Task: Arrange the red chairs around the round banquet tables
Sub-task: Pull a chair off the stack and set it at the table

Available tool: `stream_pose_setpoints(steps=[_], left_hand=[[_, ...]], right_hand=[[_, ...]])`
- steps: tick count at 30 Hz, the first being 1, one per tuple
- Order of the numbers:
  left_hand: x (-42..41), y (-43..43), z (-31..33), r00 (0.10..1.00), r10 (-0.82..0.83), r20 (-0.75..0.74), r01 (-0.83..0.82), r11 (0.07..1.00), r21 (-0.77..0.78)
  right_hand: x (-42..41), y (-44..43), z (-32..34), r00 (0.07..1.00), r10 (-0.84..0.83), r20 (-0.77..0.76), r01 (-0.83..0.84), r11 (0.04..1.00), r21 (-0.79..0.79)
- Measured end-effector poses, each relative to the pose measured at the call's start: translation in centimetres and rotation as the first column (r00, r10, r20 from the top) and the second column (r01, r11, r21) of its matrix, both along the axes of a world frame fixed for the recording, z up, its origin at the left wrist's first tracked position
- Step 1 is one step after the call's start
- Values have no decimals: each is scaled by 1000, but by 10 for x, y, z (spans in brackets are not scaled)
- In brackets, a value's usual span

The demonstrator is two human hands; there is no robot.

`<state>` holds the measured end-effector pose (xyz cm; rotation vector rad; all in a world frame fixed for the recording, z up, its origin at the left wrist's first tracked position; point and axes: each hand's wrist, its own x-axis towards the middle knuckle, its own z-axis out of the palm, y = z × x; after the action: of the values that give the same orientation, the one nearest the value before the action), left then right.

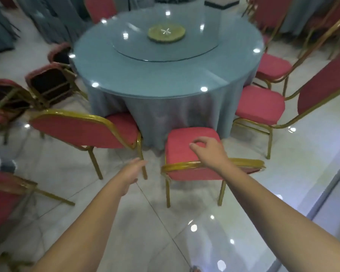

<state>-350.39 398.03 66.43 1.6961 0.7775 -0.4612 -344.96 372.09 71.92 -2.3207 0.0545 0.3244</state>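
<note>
chairs (192, 150) with matt red cloth padding on shiny gold metal frames, round table (165, 61) with glossy glass top over blue-grey cloth, floor (185, 222) of polished pale tile

We stretch both bare forearms forward and downward, our left hand (133, 171) held flat with its fingers straight and close together, while our right hand (208, 151) reaches a little farther ahead, palm down, its fingers loosely curled and gripping nothing.
</note>
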Motion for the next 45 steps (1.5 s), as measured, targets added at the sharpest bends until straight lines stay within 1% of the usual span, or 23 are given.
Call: stream_pose_setpoints(steps=[2, 4, 8, 13, 17, 20, 23, 27, 32, 35, 38, 41, 45], left_hand=[[-4, 36, 12, 998, 21, 66, -24, 998, 52], [-14, 74, 21, 992, 55, 112, -63, 996, 64], [-35, 154, 30, 972, 102, 210, -113, 993, 42], [-64, 249, 41, 921, 255, 295, -257, 966, -33], [-76, 315, 42, 884, 323, 339, -324, 944, -54], [-75, 352, 39, 853, 396, 339, -386, 917, -99], [-69, 385, 33, 851, 414, 324, -399, 910, -115], [-42, 436, 26, 856, 421, 300, -406, 907, -113], [31, 517, 31, 834, 421, 357, -420, 904, -84], [84, 571, 38, 841, 419, 344, -422, 904, -69], [130, 631, 44, 848, 404, 342, -416, 909, -43], [167, 689, 41, 826, 439, 355, -463, 886, -19], [207, 747, 26, 804, 494, 330, -503, 862, -64]], right_hand=[[2, 41, 3, 997, 80, 11, -81, 995, 60], [1, 80, 4, 989, 146, 29, -148, 984, 98], [-7, 160, 5, 975, 215, 61, -222, 963, 152], [-24, 265, 19, 964, 247, 98, -263, 936, 235], [-34, 350, 16, 962, 251, 103, -271, 916, 297], [-35, 397, 10, 953, 287, 92, -301, 915, 267], [-24, 432, 8, 948, 303, 102, -319, 906, 278], [10, 486, 11, 941, 297, 163, -336, 879, 337], [78, 573, 13, 929, 298, 221, -367, 830, 421], [130, 622, 13, 937, 306, 170, -350, 811, 469], [183, 670, 13, 943, 314, 109, -328, 823, 464], [227, 718, 9, 944, 315, 101, -325, 824, 464], [266, 779, 4, 936, 347, 62, -337, 831, 443]])
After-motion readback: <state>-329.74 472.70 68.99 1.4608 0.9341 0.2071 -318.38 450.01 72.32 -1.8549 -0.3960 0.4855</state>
